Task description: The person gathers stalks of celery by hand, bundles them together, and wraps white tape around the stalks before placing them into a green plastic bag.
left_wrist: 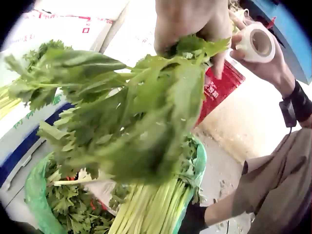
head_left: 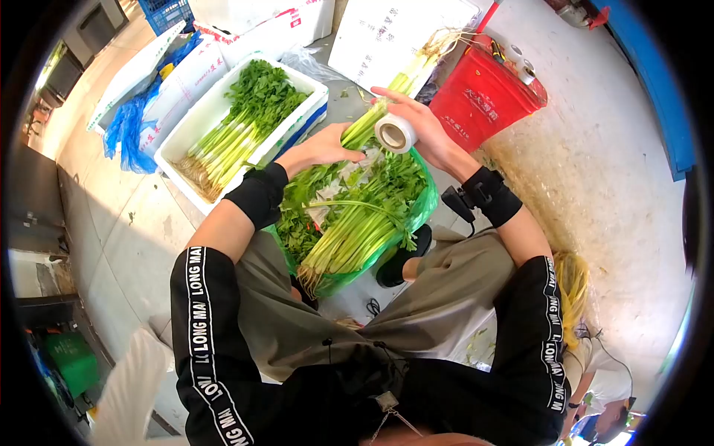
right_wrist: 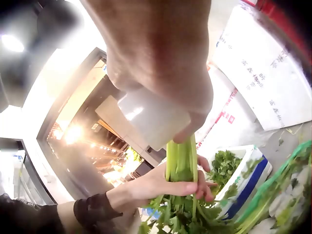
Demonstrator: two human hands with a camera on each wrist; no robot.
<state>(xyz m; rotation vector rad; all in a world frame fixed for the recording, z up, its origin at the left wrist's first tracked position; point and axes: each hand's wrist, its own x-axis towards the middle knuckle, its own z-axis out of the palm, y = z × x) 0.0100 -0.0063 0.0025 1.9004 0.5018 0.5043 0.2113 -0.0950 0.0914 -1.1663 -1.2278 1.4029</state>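
My left hand [head_left: 327,146] grips a bunch of celery [head_left: 363,128] round its stalks. In the left wrist view the bunch's leaves [left_wrist: 131,117] hang below that hand, and its roots point toward the back right in the head view. My right hand [head_left: 425,128] holds a roll of clear tape [head_left: 407,126] against the stalks, just above the left hand. In the right wrist view the tape roll [right_wrist: 151,117] overlaps the upper stalks [right_wrist: 181,161]. Beneath both hands, more celery [head_left: 349,241] lies in a green plastic bag [head_left: 425,199].
At left, a white foam box [head_left: 316,97] holds trimmed celery bunches [head_left: 238,123]. A white foam lid [head_left: 357,44] lies at the back. To the right stands a red bag [head_left: 483,100] with tape rolls [head_left: 525,73] on top. My knees flank the green bag.
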